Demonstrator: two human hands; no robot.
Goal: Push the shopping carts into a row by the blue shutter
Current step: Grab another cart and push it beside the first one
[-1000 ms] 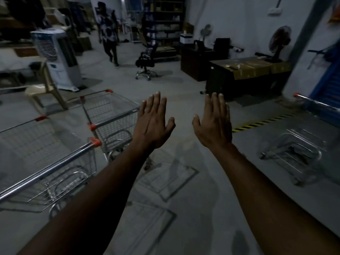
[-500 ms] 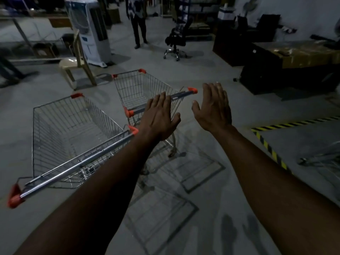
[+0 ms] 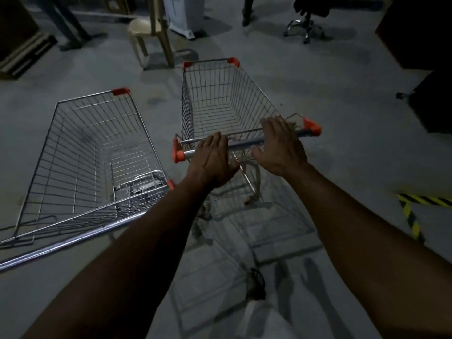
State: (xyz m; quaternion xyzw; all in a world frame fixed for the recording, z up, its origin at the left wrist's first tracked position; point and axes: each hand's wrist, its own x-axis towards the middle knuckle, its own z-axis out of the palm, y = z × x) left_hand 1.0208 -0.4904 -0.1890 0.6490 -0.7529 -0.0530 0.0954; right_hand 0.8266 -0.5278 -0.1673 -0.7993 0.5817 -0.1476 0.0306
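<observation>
Two empty wire shopping carts with orange corner caps stand on the grey floor. The nearer cart (image 3: 93, 143) is at the left, its chrome handle crossing under my left forearm. The second cart (image 3: 220, 99) stands straight ahead, handle (image 3: 244, 142) toward me. My left hand (image 3: 212, 162) lies flat over the left part of that handle, fingers straight. My right hand (image 3: 281, 148) hovers over the right part, fingers spread and not curled around the bar. The blue shutter is out of view.
A beige plastic chair (image 3: 151, 28) and a white air cooler (image 3: 186, 18) stand beyond the carts. An office chair (image 3: 305, 25) and a person's legs (image 3: 247, 11) are farther back. A dark desk (image 3: 428, 45) fills the right. Yellow-black floor tape (image 3: 413, 211) runs at right.
My view has swung left and down, away from the shutter side. Both hands have come forward from mid-air and down onto the handle of the middle cart.
</observation>
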